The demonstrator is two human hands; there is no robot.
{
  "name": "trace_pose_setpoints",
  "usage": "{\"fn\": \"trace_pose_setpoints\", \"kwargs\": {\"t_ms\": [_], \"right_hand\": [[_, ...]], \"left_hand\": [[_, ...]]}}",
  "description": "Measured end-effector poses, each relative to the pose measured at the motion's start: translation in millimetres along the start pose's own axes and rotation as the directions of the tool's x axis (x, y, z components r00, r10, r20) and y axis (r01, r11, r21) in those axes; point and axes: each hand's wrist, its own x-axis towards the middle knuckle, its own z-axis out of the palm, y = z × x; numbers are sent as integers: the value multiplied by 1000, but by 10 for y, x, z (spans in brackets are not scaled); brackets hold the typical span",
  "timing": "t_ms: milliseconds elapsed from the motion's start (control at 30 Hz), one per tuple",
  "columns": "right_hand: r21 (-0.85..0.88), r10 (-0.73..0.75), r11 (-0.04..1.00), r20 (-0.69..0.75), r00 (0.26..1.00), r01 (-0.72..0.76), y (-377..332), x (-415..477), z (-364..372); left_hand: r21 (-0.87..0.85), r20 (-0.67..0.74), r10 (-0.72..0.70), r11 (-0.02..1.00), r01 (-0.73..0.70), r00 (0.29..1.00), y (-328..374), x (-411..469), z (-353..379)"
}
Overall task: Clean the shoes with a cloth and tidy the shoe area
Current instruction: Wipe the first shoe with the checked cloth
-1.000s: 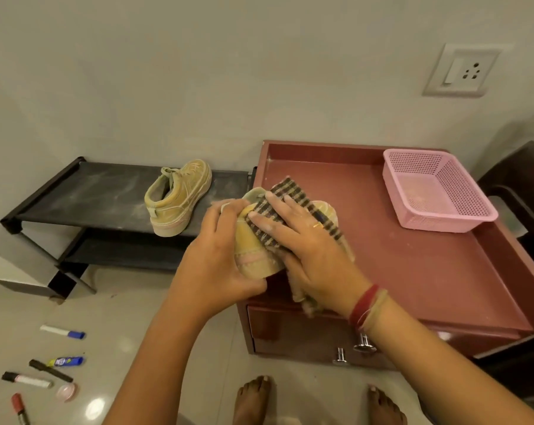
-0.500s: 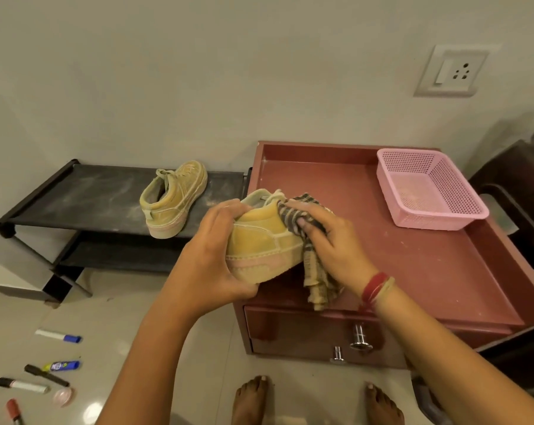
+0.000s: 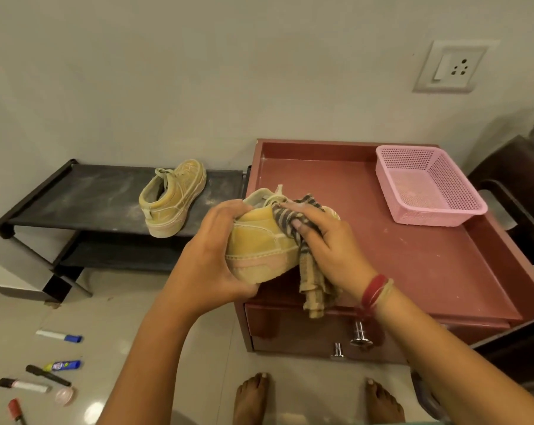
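head view: the left hand (image 3: 210,253) holds a yellow shoe (image 3: 259,240) by its heel, fingers (image 3: 227,210) curled round it, over the front edge of the red surface (image 3: 413,256). the right hand (image 3: 327,250) presses a striped cloth (image 3: 315,289) on the shoe's side, fingers bent into the cloth. the other shoe (image 3: 173,200) sits on the black shelf (image 3: 75,194). a pink basket (image 3: 428,185) is on the surface. pens (image 3: 58,336) lie on the floor.

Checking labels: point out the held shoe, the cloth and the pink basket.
held shoe (image 3: 259,237), head view, yellow side panel.
cloth (image 3: 315,289), head view, hanging end.
pink basket (image 3: 434,217), head view, front wall.
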Motion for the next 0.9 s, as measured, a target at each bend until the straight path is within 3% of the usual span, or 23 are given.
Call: {"fn": "trace_pose_setpoints", "kwargs": {"t_ms": [100, 233, 367, 433, 500, 533, 567, 633, 700, 800, 900], "right_hand": [[82, -71, 995, 104, 992, 63, -12, -58, 53], [156, 67, 985, 22, 997, -70, 43, 44, -39], [115, -57, 992, 101, 993, 45, -51, -22, 4], [163, 72, 984, 9, 997, -73, 68, 65, -98], [442, 338, 861, -128, 932, -251, 164, 184, -320], [536, 421, 804, -206, 883, -258, 191, 214, -448], [535, 440, 812, -299, 847, -233, 208, 228, -567], [298, 312, 937, -474, 823, -183, 171, 235, -729], [-22, 86, 993, -503, 860, -112, 87, 228, -724], [-192, -20, 981, -265, 964, -32, -1, 98, -325], [-134, -99, 987, -47, 994, 92, -3, -72, 70]], "left_hand": [[0, 6, 12, 1000, -12, 1000, -7, -3, 6], [17, 24, 14, 1000, -15, 1000, 4, -15, 13], [15, 26, 19, 1000, -20, 999, 2, -3, 10], [22, 35, 13, 1000, -14, 999, 12, -9, 6], [21, 54, 11, 1000, -12, 999, 24, -5, 4], [19, 55, 9, 1000, -10, 998, 30, -6, 4], [20, 52, 7, 1000, -9, 999, 31, -8, 6], [28, 57, 9, 1000, -10, 998, 25, 0, 8], [34, 71, 22, 999, -25, 997, 28, 17, 13], [32, 78, 32, 999, -34, 996, 23, 31, 26], [23, 87, 20, 1000, -22, 996, 6, 28, 24]]}}
